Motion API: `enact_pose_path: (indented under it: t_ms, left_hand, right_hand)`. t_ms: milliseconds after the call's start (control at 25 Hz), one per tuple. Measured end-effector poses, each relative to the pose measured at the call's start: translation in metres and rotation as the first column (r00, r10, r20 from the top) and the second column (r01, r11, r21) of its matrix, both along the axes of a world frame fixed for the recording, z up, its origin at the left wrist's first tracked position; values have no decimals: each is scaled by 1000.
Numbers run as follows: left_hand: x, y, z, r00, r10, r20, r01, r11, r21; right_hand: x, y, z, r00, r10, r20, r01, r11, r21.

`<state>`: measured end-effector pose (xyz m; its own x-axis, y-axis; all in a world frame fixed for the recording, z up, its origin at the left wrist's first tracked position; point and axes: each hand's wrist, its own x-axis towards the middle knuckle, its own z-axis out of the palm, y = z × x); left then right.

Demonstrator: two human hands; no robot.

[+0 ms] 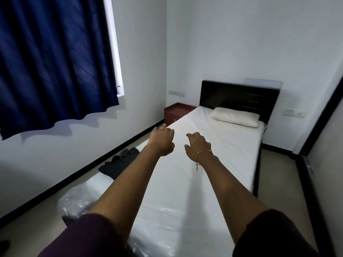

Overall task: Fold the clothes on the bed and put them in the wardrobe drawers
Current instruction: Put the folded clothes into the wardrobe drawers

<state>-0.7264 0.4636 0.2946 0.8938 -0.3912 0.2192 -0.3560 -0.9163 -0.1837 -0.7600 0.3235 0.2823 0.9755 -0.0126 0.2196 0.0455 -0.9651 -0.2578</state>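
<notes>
Both of my forearms, nearest to me, reach out from dark purple sleeves over the foot of the bed (213, 164), which runs away toward one o'clock. At eleven o'clock my left hand (161, 140) hangs above the mattress edge with a ring on one finger; its fingers are loosely spread and hold nothing. Just beside it, at twelve o'clock, my right hand (197, 146), a thin chain at the wrist, is likewise relaxed, fingers slightly curled downward and empty. Neither hand clearly touches the sheet. The mattress top shows only a white sheet, a pillow (235, 116) at one o'clock by the dark headboard (239, 98), and clear plastic wrap (161, 225) near the foot. The only garment I can make out is a dark pile of clothes (120, 163) at ten o'clock, lying low beside the bed's left edge; whether on the floor or on a second low mattress I cannot tell. No wardrobe or drawer is in view. I judge the task barely begun: nothing folded is visible, and picking up, folding and stowing all remain.
</notes>
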Motion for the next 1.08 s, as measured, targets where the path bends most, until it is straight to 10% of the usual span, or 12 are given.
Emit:
enact_pose_path:
  t_ms: [760,960,1080]
  left_hand:
    - [175,258,-193,825,373,-424,-465,875,-135]
    - [229,292,-266,636,436,-637,-716,642,-276]
    - [264,307,-326,471,393,-789,-877,304,-372]
  right_hand:
    - [221,211,-173,943,83,-322,-60,995,81]
    - [289,239,-233,909,112,-402,-91,993,72]
    - [342,257,-287,881,113,-459,-48,987,151]
